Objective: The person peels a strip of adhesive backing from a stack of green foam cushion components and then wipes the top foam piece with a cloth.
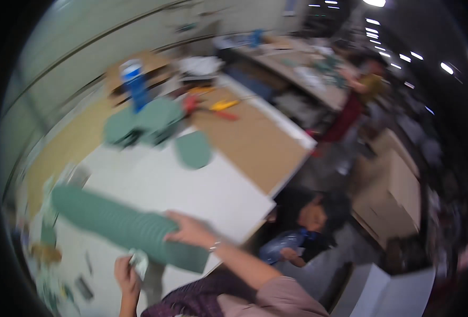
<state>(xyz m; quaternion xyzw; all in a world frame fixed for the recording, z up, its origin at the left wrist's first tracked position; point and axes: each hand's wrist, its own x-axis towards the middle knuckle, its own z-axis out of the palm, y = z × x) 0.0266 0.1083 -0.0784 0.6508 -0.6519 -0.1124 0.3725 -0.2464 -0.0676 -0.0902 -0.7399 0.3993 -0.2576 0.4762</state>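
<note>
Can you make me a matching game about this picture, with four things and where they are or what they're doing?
1. Left hand
2. Blue bottle
3. Right hand
4. Cardboard box

A. Laid on the long green row
B. Far to the right of the table
C. Holding a pale thing
D. Standing by the green stacks

Pairs: 1-C, 2-D, 3-A, 4-B

The right hand [190, 231] hides part of the green stack [115, 217]. Just beside the stack, the pale item [140, 262] in the left hand [126, 274] is too blurred to identify; beyond it, tools [225, 105] blur.
</note>
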